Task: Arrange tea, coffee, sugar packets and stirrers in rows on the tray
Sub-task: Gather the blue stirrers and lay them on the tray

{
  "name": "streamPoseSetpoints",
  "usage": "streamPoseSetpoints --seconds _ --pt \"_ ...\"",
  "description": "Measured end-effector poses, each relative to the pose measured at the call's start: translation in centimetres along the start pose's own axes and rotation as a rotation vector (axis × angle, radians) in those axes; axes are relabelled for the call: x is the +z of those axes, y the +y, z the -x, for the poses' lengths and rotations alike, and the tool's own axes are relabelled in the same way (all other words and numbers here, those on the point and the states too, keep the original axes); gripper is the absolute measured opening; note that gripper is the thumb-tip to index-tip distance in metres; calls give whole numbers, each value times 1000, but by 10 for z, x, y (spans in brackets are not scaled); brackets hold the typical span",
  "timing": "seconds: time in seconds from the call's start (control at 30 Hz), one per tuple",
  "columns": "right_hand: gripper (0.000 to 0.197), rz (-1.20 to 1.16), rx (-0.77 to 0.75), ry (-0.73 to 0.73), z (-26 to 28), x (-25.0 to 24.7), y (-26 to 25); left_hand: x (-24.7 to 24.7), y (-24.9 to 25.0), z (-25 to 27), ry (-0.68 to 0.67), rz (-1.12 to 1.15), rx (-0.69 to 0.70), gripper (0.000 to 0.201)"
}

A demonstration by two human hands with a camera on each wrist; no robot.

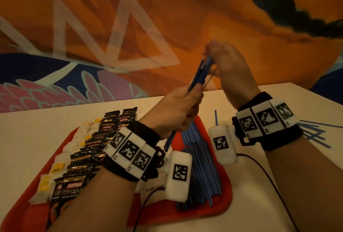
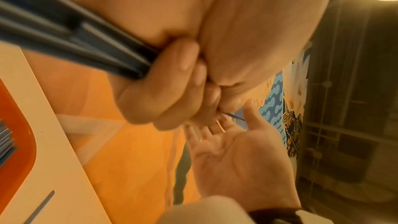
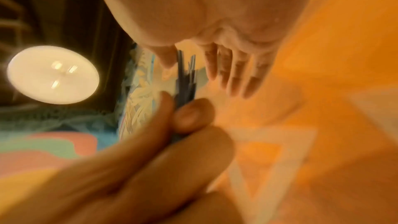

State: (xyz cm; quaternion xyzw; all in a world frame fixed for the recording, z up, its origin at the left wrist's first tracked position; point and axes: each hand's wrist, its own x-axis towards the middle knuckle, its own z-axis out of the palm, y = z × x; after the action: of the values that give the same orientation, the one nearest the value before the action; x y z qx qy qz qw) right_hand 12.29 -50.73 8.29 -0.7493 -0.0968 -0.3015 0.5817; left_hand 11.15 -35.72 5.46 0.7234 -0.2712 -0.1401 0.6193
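Left hand (image 1: 173, 110) gripped a bundle of blue stirrers (image 1: 199, 74) at its lower part, fingers curled round it, held up in the air above the far end of the red tray (image 1: 225, 205). The bundle's long axis ran tilted, from low and near-left up toward far-right, a short tail sticking out below the fist. Right hand (image 1: 226, 64) sat at the bundle's upper end; the wrist views showed its fingers mostly straight and spread, thumb close to the stirrer tips, so it looked more like tapping or evening the ends than gripping, though motion blur made that uncertain. A thin band-like loop near the right hand was too blurred to identify.

On the tray: tea bags (image 1: 55, 166) in the left row, black coffee packets (image 1: 83, 161) beside them, sugar packets (image 1: 152, 188) mostly hidden under the left wrist, and laid stirrers (image 1: 202, 166) in the right row, lengthwise near to far. Loose stirrers (image 1: 313, 131) lay on the table (image 1: 278, 185) to the right, beyond the right wrist.

Likely next: lower the held bundle onto the stirrer row, which lay directly below and near the left hand; the bundle would need turning to match that near-far axis. The left hand was nearer the row.
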Motion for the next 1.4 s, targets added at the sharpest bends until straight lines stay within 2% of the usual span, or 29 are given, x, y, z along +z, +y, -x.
streamPoseSetpoints --seconds 0.07,0.17,0.23,0.3,0.37,0.4,0.47,0.53,0.63,0.73,0.83,1.0,1.13,1.23,1.3,1.33,1.4 --pt "47 122 -108 -12 -2 -8 2 2 -1 -1 -56 -62 -19 33" --pt "50 136 -127 -253 4 -8 -1 4 -4 -2 -78 -132 -19 35" --pt "52 150 -117 -362 6 -7 -2 3 -6 0 -75 -123 -28 34" --pt "48 127 -124 -381 6 -5 -3 2 -7 2 -69 -56 -42 34" --pt "37 -18 -119 -293 5 -2 -2 1 -5 0 -27 22 -24 33" --pt "33 -133 -68 -208 6 2 -3 1 -3 -2 23 77 2 32" --pt "38 -347 127 -92 9 11 -6 -6 3 -4 176 241 91 32" --pt "49 -447 367 -172 18 21 -9 -20 9 -4 322 402 231 33" --pt "61 -458 639 -411 32 36 -7 -43 13 -2 473 537 419 36" --pt "68 -516 779 -525 39 49 -3 -53 14 1 527 613 502 38" --pt "68 -604 835 -515 40 53 -1 -55 12 0 531 590 511 35" --pt "74 -721 847 -518 38 51 -2 -41 -5 -9 495 399 413 27" --pt "72 -748 822 -537 37 47 0 -31 -14 -13 479 300 379 25" --pt "70 -624 772 -526 38 46 -1 -30 -13 -12 454 261 338 26" --pt "64 -326 582 -468 34 43 -3 -33 -13 -10 451 152 310 24" --pt "63 -182 453 -397 31 40 -5 -36 -14 -10 448 34 307 23" --pt "68 -43 215 -178 23 29 -10 -42 -16 -8 412 -288 323 25"
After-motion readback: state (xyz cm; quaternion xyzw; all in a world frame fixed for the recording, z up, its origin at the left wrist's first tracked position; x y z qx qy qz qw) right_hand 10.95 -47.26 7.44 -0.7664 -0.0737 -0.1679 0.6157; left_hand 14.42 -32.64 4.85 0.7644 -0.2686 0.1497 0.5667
